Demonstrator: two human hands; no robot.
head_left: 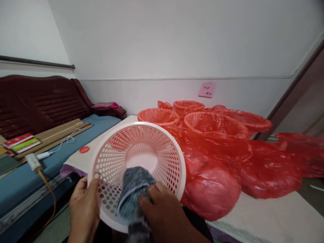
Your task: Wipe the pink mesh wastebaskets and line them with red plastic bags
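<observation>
A pale pink plastic basket (pixel 145 157) with round holes is tilted so that its inside faces me. My left hand (pixel 84 202) grips the rim on the left side, thumb over the edge. Inside the lower part of the basket, my right hand (pixel 162 206) holds a bunched blue-grey cloth (pixel 136 182) against the wall. The cloth is slightly blurred, and its lower end hangs over the near rim. Part of the right hand's fingers is hidden by the cloth.
Several baskets in red plastic bags (pixel 215 125) stand on the white-covered table (pixel 268 212) to the right. A small red lid (pixel 84 149) lies at its left. Further left is a wooden sofa (pixel 37 101) with a blue seat, a power strip (pixel 33 162) and a cable.
</observation>
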